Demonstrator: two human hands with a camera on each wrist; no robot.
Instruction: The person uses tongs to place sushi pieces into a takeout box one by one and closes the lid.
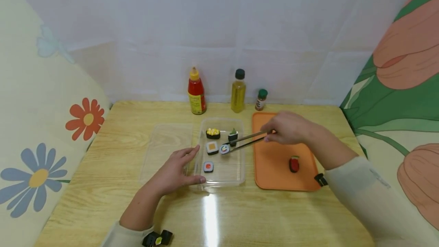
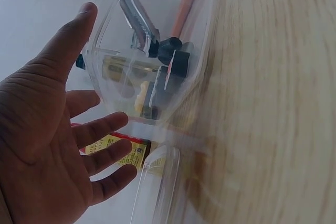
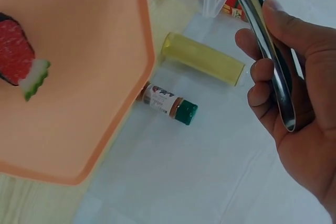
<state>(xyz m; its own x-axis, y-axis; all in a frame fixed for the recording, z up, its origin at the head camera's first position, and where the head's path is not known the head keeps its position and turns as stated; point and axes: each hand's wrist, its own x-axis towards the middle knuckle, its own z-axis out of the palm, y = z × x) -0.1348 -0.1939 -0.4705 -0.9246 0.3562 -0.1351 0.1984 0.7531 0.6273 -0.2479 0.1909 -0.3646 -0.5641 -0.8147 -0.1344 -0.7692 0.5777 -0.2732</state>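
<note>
My right hand (image 1: 286, 128) grips metal tongs (image 3: 257, 30), fingers curled round them. The tongs' tips reach into a clear plastic box (image 1: 226, 180), right at a small round sushi roll (image 1: 224, 149). Beside that roll in the box are a square roll with an orange middle (image 1: 212, 148), a corn-topped sushi (image 1: 213, 133), a green-topped sushi (image 1: 233, 135) and a roll with a red middle (image 1: 208, 166). My left hand (image 1: 176, 170) is at the box's left side, thumb near its front corner; its fingers (image 2: 105, 129) are spread and hold nothing.
An orange tray (image 1: 274, 178) with one red-topped sushi (image 1: 294, 164) lies to the right. Left of the box is a clear lid (image 1: 161, 136). Behind stand a red sauce bottle (image 1: 196, 94), an oil bottle (image 1: 238, 94) and a green-capped spice jar (image 1: 261, 100).
</note>
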